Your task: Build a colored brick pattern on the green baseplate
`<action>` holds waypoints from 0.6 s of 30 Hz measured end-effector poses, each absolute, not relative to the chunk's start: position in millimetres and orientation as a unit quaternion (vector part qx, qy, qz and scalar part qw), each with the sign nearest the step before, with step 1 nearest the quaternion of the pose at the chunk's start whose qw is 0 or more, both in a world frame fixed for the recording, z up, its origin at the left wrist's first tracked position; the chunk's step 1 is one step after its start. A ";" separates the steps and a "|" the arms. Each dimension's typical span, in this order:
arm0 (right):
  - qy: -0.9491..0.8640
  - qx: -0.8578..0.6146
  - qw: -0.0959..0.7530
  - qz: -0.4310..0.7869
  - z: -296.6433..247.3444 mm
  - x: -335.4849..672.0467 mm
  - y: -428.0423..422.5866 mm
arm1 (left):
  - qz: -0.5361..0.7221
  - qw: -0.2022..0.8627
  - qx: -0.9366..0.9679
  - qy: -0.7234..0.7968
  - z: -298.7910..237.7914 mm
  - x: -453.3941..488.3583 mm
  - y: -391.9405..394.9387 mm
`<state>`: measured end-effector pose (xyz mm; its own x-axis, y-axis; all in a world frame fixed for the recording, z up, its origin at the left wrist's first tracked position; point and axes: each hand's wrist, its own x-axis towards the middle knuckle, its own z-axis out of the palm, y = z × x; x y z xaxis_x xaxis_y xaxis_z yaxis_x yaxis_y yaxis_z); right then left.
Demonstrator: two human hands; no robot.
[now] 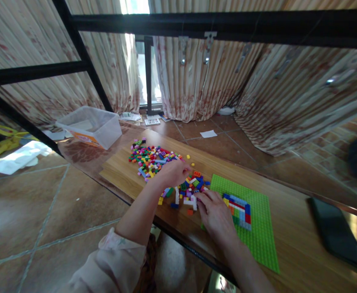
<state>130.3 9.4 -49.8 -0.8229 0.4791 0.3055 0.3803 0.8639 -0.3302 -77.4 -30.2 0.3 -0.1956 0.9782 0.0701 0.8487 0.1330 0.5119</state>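
My left hand hovers over a scattered pile of small coloured bricks on a wooden table; its fingers are curled together, and whether they pinch a brick is hidden. My right hand rests at the left edge of a green baseplate, fingertips touching loose white and coloured bricks. A low wall of blue, red, white and green bricks stands on the plate just right of that hand.
A clear plastic tub sits at the table's far left end. A black phone lies on the right. Black metal frame bars cross overhead. Striped curtains hang behind, and papers lie on the tiled floor.
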 end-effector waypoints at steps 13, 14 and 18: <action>-0.595 -0.388 0.390 0.586 -33.0 125.9 8.8 | 0.325 0.383 0.667 0.551 18.3 -47.9 -26.8; -0.569 -0.386 0.401 0.605 -31.7 125.5 9.1 | 0.336 0.408 0.650 0.546 17.5 -45.3 -25.7; -0.538 -0.373 0.414 0.633 -30.3 125.3 9.9 | 0.386 0.472 0.575 0.546 9.7 -36.9 -21.1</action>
<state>125.3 9.9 -30.3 -0.3788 0.9251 -0.0265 -0.1230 -0.0788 -0.9893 -36.9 -21.1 9.7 0.1059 0.9918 -0.0711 0.2626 0.0410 0.9640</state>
